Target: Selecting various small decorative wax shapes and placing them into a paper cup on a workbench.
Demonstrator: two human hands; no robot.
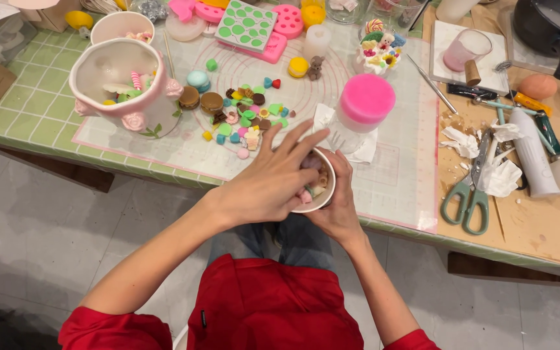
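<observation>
My right hand [341, 207] wraps around a small white cup [324, 194] from below and holds it at the table's near edge. Pastel miniature sweets show inside the cup. My left hand [273, 178] lies over the cup's mouth with fingers spread, fingertips reaching into it and hiding most of its contents. Just beyond my fingers lies a scatter of tiny coloured candy and cookie pieces [241, 113] on a clear silicone mat [393, 175].
A pink-trimmed ceramic cup [124, 84] with sweets stands at left. A bottle with a pink cap [361, 107] sits on tissue right behind the cup. Green-handled scissors [468, 194], crumpled tissue and tools lie on the wooden board at right. Moulds crowd the far edge.
</observation>
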